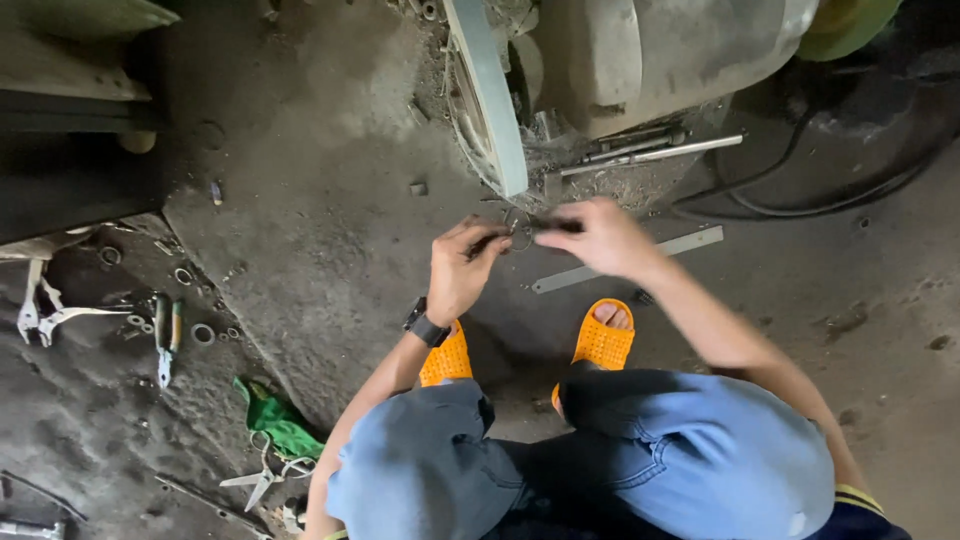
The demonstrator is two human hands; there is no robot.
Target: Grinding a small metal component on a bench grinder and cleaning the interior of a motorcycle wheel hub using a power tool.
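- Down low, the left hand (462, 268), a watch at its wrist, is curled with fingertips pinching a small dark part; a thin wire ring (520, 236) hangs between both hands.
- Opposite, the right hand (600, 236) pinches a dark slim tool tip at the ring.
- Both hover above the concrete floor (330, 230), just before a wheel rim (490, 95).
- Left lie pliers (45, 315), washers (203, 333), a green rag (280, 422); a flat metal strip (630, 258) lies right.
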